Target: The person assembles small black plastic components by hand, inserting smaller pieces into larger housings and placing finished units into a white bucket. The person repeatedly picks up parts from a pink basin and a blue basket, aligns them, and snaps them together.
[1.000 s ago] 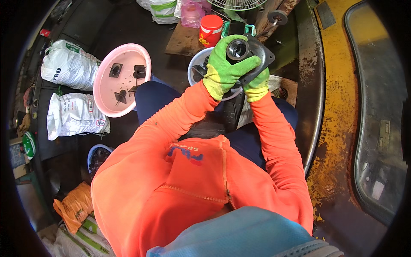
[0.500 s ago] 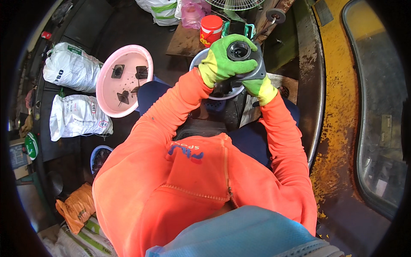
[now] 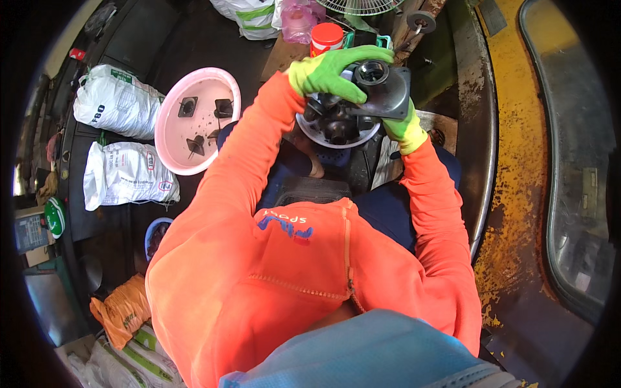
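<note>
My right hand (image 3: pixel 406 129), in a green and yellow glove, is closed on the near edge of a black plastic part (image 3: pixel 388 94) with a square flange and a round hollow neck. Its fingertips are hidden under the flange. My left hand (image 3: pixel 336 71), gloved alike, has its fingers stretched out and its thumb apart, to the left of the neck and partly around it. Just below the part stands a pale basin (image 3: pixel 317 137) holding several black plastic pieces (image 3: pixel 339 129).
A pink basin (image 3: pixel 165 139) with several black square-based pieces stands left. White sacks (image 3: pixel 123 174) lie beyond it. A red-lidded container (image 3: pixel 326 39) and fan (image 3: pixel 362 6) are at the far side. A rusty yellow panel (image 3: pixel 517 194) runs along the right.
The black part has shifted right and tilted. My left fingers have loosened from around its neck and straightened, drawing back left. More of the basin below now shows.
</note>
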{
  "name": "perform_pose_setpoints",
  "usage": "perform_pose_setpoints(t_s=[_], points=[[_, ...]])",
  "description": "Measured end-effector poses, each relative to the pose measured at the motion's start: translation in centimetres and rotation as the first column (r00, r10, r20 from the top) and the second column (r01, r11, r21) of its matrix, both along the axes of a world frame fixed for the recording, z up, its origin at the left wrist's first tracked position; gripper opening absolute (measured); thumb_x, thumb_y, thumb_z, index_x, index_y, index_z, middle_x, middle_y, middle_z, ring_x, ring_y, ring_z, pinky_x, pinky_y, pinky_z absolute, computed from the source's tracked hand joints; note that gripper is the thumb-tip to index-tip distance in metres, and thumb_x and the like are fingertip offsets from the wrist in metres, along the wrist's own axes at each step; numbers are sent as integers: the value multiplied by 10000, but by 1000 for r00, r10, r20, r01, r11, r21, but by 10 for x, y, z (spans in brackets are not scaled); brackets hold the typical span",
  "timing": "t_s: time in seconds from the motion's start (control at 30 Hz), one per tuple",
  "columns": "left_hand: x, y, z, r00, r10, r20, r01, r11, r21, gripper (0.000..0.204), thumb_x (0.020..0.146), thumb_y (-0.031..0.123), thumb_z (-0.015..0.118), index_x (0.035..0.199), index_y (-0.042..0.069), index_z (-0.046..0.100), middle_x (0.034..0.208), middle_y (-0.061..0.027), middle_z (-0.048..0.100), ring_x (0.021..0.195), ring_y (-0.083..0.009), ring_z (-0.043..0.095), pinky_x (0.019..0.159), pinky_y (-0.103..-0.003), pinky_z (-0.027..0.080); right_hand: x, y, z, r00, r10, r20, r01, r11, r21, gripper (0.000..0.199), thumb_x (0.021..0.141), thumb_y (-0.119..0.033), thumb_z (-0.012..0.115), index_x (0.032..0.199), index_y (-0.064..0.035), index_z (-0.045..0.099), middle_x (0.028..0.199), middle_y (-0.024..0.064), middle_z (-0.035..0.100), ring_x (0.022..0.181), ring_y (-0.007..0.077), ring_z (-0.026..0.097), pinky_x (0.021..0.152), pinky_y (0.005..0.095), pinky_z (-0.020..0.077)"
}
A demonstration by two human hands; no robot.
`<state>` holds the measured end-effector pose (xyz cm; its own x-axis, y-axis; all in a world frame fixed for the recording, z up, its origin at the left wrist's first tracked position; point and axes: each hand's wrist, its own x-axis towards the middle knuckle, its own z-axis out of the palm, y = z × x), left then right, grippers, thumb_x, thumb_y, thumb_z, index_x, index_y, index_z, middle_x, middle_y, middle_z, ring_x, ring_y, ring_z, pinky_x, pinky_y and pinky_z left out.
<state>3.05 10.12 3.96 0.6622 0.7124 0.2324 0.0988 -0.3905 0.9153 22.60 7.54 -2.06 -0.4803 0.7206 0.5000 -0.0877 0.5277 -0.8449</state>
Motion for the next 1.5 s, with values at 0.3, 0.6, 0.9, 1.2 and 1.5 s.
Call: perform_pose_setpoints(t_s=[0.3,0.6,0.9,1.2,1.5], points=[[55,-44,-43,724,541,428,-588,809,-27,610,674,159,847,1200,9,577,1184,-79,602,1036,-141,584,902,-285,480,-23,-1,-23,915,-402,-43,404,906,129,367,872,-187,598,1221,-81,556,1156,120,623,1051,293,617,861,373,494],[40,-38,-24,826,433,361,-496,863,99,498,649,117,846,1085,23,624,1202,-103,617,1019,-165,606,897,-309,492,-13,1,8,971,-186,147,156,968,197,427,782,-74,693,1176,-23,537,1107,90,610,1013,193,598,874,334,496],[16,-24,-21,953,28,301,-58,994,92,499,593,111,823,1052,28,648,1162,-138,639,1145,-258,557,1002,-397,416,2,-8,-2,991,105,79,-94,987,-132,564,783,-72,748,1276,-35,477,1182,85,589,1046,202,589,885,345,494],[6,-6,-35,897,-318,307,314,947,62,553,574,224,873,1039,24,650,1162,-164,638,1193,-317,528,1018,-462,404,6,-14,-14,956,291,50,-253,894,-369,635,765,-66,756,1335,-52,478,1284,68,553,1144,173,544,918,329,478],[-8,3,-10,970,-199,142,179,973,146,749,620,291,800,1268,7,554,1398,-157,474,1308,-312,423,1095,-433,307,-5,-4,0,964,208,-163,-256,889,-379,512,804,-88,743,1263,-42,521,1217,65,579,1080,154,562,903,307,483]])
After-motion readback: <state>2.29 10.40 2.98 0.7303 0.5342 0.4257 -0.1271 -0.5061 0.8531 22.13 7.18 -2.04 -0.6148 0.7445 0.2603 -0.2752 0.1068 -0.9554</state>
